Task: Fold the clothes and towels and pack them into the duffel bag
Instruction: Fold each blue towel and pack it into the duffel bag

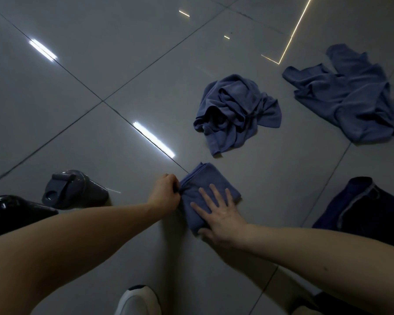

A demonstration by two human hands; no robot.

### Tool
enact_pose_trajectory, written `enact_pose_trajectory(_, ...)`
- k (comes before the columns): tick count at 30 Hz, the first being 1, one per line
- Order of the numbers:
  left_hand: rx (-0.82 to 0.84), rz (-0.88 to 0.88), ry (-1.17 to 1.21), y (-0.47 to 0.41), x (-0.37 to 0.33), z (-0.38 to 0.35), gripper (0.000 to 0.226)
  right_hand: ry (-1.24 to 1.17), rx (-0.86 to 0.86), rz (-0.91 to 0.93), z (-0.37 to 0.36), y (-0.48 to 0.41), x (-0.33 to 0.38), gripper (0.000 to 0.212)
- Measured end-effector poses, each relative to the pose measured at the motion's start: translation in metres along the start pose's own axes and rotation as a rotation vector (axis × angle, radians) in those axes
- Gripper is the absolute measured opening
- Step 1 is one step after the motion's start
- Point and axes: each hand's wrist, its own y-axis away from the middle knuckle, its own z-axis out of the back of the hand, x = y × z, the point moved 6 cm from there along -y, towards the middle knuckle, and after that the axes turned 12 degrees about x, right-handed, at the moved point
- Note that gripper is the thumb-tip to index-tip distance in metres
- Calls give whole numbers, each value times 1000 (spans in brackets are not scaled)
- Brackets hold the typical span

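Observation:
A blue towel (205, 181), folded into a small thick square, lies on the grey tiled floor in front of me. My left hand (165, 192) pinches its left edge with curled fingers. My right hand (218, 215) lies flat on top of the towel, fingers spread and pressing down. A crumpled blue garment (234, 112) lies beyond the towel. Another blue garment (350, 94) is spread loosely at the far right. A dark navy bag (369, 210) with a grey-edged opening sits at the right edge, only partly in view.
A grey plastic chair base (73, 189) and a glossy black one (11, 210) stand on the floor at the left. The toe of a white shoe (138, 301) shows at the bottom middle. Bare glossy tiles (100, 64) stretch across the left and far side.

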Motion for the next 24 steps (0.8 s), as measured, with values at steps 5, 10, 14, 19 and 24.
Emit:
enact_pose_trajectory(5, -6, 114, -161, -5, -14, 4, 40, -253, -132, -99, 12, 32, 5, 73)
enact_pose_trajectory(10, 126, 186, -327, -14, -15, -1, 56, -615, -39, -125, -2, 45, 3, 60)
enact_pose_trajectory(14, 232, 224, -237, -20, -22, -6, 47, -703, 12, -143, -3, 36, 0, 58)
enact_pose_trajectory(19, 221, 166, -203, -17, -32, -8, 29, -897, 6, -208, 16, 34, -15, 53)
enact_pose_trajectory(24, 240, 123, -155, 2, -51, -12, 29, -1234, -23, -295, 29, 46, -27, 63)
